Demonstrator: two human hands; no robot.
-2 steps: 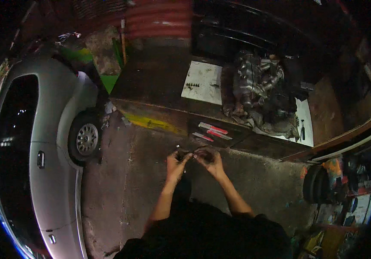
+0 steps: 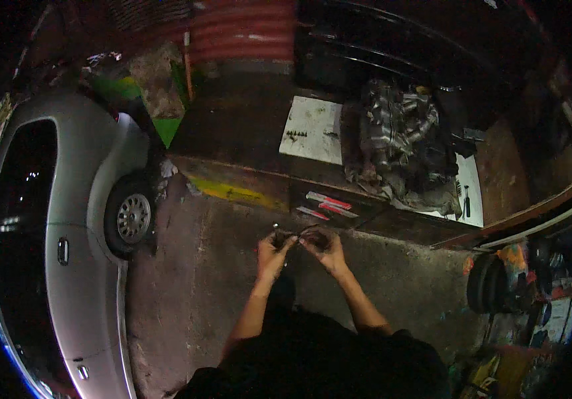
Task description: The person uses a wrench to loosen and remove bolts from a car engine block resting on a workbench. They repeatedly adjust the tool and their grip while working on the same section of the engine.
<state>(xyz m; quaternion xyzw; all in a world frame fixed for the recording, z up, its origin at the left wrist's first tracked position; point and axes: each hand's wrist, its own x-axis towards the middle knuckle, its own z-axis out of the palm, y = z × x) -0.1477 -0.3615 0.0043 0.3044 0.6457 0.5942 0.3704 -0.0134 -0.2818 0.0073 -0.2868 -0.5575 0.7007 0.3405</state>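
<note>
My left hand (image 2: 271, 254) and my right hand (image 2: 328, 253) are close together over the floor in front of the workbench, fingertips nearly meeting. Both are closed, with fingers pinched around something small, thin and dark that is too dim to name. A small shiny spot shows just above the left fingers, and I cannot tell what it belongs to. Beyond my hands, on the bench (image 2: 233, 126), sits a metal engine part (image 2: 399, 126) with a dirty cloth (image 2: 426, 198) bunched along its near side.
Left of the engine part, a white sheet (image 2: 314, 143) carries a row of small dark pieces. A screwdriver-like tool (image 2: 467, 201) lies on another white sheet at right. Red-and-white strips (image 2: 329, 201) mark the bench front. A silver car (image 2: 83, 219) stands left; tires (image 2: 487, 284) stand right.
</note>
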